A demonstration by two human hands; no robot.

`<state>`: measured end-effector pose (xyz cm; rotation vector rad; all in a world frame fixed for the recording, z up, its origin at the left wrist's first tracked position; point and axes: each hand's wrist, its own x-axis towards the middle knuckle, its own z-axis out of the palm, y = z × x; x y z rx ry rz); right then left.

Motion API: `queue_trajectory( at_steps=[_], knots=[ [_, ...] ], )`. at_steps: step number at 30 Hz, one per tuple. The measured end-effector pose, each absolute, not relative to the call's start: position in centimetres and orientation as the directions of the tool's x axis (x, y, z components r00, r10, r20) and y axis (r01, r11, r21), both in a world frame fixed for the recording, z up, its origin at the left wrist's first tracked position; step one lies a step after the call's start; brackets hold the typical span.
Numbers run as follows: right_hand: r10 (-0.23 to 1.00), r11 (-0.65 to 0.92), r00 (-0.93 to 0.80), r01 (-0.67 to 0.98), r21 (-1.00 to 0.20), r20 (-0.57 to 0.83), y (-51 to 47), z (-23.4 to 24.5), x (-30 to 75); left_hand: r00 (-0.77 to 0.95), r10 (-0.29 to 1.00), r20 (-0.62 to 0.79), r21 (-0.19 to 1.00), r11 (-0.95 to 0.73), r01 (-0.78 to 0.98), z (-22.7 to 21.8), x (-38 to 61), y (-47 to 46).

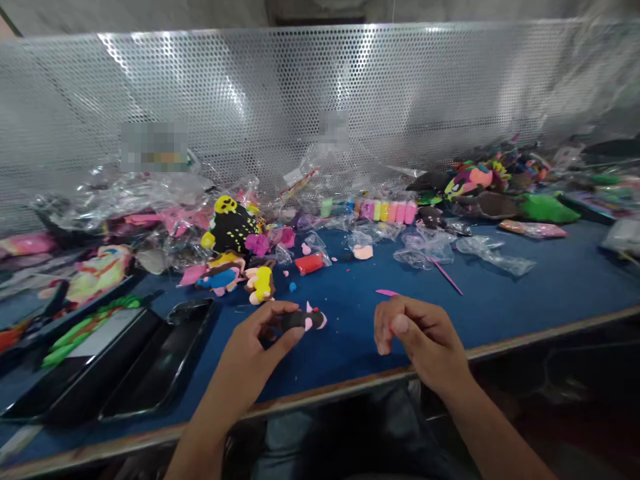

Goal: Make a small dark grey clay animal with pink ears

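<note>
My left hand (265,340) pinches a small black clay figure (316,320) between thumb and fingers, just above the blue table. The figure has pink pieces and a small red dot at its right end; its left part is hidden by my fingers. My right hand (417,337) is closed, thumb pressed to the curled fingers, with a hint of red at the thumb tip. Behind its knuckles shows the tip of a pink modelling tool (387,292); whether the hand touches it I cannot tell. A red clay block (310,264) lies beyond the figure.
Clay figures in blue (220,280) and yellow (261,283) lie left of centre, before a black spotted clay piece (233,230). Black trays (160,360) sit at left. Coloured clay sticks (385,211), plastic wrappers (425,247) and a purple tool (447,277) lie farther back.
</note>
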<state>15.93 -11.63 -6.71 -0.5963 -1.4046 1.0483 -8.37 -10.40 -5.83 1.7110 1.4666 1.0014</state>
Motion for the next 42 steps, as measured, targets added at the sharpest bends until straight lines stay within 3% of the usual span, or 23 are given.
queue_trajectory(
  at_steps=[2,4,7,10,14,20,30,42],
  knots=[
    [0.866,0.457,-0.128,-0.188,-0.869,0.483,-12.0,-6.3,15.8,0.064,0.992,0.113,0.968,-0.124,0.219,-5.8,-7.5,-11.0],
    [0.873,0.462,-0.107,-0.129,-0.878,0.475,-12.5,-5.8,15.6,0.074,0.993,0.096,0.993,-0.09,-0.081,-5.8,-6.2,-11.7],
    [0.852,0.516,-0.089,-0.021,-0.857,0.515,-13.1,-5.0,15.0,0.123,0.99,0.063,0.895,-0.002,-0.446,-5.6,-4.2,-12.2],
    [0.796,0.605,-0.094,0.088,-0.791,0.598,-13.6,-4.4,14.4,0.146,0.988,0.054,0.791,0.047,-0.61,-5.2,-2.9,-12.1],
    [0.715,0.698,-0.167,0.12,-0.706,0.679,-13.8,-4.2,13.8,0.098,0.995,-0.001,0.766,0.064,-0.639,-5.0,-2.3,-11.7],
    [0.679,0.732,-0.17,0.095,-0.674,0.714,-13.8,-5.0,13.0,0.072,0.997,-0.015,0.781,0.057,-0.622,-5.2,-2.1,-11.7],
    [0.56,0.797,-0.195,0.392,-0.459,0.805,-13.7,-4.2,11.8,-0.035,0.996,-0.081,0.864,0.053,-0.5,-5.4,-1.8,-12.0],
    [0.542,0.744,-0.213,0.572,-0.346,0.813,-14.1,-4.6,11.9,-0.098,0.994,-0.057,0.879,0.003,-0.476,-5.9,-1.5,-12.1]
  ],
)
